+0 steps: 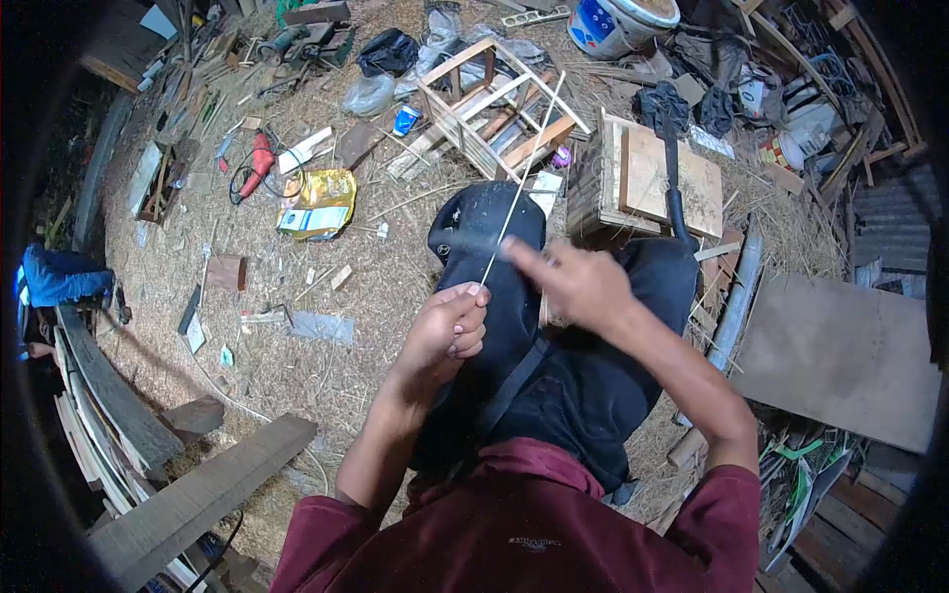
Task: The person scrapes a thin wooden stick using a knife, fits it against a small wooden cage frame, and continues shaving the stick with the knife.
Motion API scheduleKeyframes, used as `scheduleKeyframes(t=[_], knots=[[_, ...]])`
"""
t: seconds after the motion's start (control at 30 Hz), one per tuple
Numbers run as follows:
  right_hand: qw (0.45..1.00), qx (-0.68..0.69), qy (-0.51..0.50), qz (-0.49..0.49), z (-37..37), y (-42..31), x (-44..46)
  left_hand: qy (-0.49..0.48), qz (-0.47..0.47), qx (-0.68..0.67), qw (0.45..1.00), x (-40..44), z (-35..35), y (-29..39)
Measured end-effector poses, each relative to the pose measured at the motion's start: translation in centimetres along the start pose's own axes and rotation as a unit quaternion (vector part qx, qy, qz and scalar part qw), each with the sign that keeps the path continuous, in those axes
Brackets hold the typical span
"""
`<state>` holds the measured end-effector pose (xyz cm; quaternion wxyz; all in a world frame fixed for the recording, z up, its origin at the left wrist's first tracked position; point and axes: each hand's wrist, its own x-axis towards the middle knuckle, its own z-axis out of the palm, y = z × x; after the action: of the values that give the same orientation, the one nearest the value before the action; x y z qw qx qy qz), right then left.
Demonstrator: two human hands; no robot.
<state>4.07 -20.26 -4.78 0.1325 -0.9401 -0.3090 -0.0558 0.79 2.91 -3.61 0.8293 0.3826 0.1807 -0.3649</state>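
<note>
My left hand [455,321] is closed in a pinch around the lower end of a long, thin, pale wooden strip [527,163]. The strip slants up and away to the right, over my dark trousers [499,222]. Smeared by motion, my right hand [583,282] is just right of the strip, its index finger stretched toward it. A faint grey streak, which looks like a knife blade [467,241], runs left from that fingertip across the strip. The handle is hidden in my curled fingers, and whether the blade touches the strip is unclear.
Ahead stand a wooden frame [474,138] and a wooden box [603,183] with a dark-handled tool [674,168] leaning there. A red power tool [259,166] with a cord and a gold packet [318,203] lie left. Planks [198,504] are lower left; a board [840,356] lies right.
</note>
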Motion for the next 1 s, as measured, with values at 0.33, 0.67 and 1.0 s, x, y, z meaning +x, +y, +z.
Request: scheduleKeyframes(t=[0.33,0.67,1.0], knots=[[0.976,0.123,0.115,0.136,0.8,3.4,0.8,-0.022,0.019,0.031,0.999,-0.7,-0.2,-0.3],[0.981,0.135,0.088,0.105,1.7,0.2,0.2,0.04,0.091,0.213,0.972,-0.4,1.0,-0.3],[0.999,0.041,-0.008,0.031,0.6,-2.1,-0.7,0.101,0.13,0.266,0.95,-0.2,1.7,-0.8]])
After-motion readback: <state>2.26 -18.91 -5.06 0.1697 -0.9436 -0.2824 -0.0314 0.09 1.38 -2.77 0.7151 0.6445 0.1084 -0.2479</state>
